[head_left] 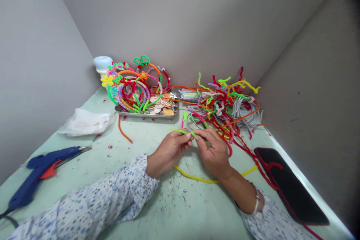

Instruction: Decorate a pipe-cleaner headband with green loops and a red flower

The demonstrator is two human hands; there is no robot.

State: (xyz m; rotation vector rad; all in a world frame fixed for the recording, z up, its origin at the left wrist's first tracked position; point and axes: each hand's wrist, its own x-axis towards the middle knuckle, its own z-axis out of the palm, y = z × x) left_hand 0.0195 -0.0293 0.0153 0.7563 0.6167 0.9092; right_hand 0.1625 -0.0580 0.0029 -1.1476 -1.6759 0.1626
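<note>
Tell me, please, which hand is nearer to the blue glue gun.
Left. The left hand is to the right of the blue glue gun, apart from it; the right hand is farther right, beyond the left.

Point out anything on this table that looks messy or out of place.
On the right, a curved red fuzzy stem lies over the far end of the phone, an odd spot for craft material. Dark specks also litter the pale tabletop, looking like uncleared scraps.
</note>
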